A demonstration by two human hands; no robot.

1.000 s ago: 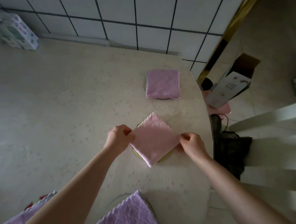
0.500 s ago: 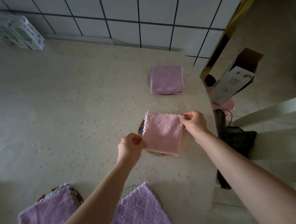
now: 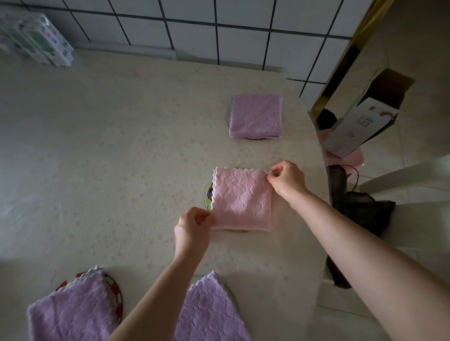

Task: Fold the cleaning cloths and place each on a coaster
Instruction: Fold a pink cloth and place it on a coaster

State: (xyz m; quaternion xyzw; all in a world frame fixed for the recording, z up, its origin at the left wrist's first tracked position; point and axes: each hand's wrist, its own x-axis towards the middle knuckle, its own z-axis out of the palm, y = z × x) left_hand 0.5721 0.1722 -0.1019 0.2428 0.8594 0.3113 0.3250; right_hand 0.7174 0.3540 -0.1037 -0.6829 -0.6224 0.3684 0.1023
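Pink folded cloth (image 3: 243, 200) pinched at opposite corners: left hand (image 3: 193, 227) clamped on the near-left corner, right hand (image 3: 287, 182) on the far-right one, spread between both hands over a coaster (image 3: 209, 198).

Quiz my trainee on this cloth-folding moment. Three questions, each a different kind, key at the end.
1. True or false: the pink cloth covers most of a coaster.
2. The right hand pinches which corner of that cloth? A far right; B near right; C near left.
3. Fill in: the cloth's near left corner is pinched by the ___ hand.
Key: 1 true; 2 A; 3 left hand.
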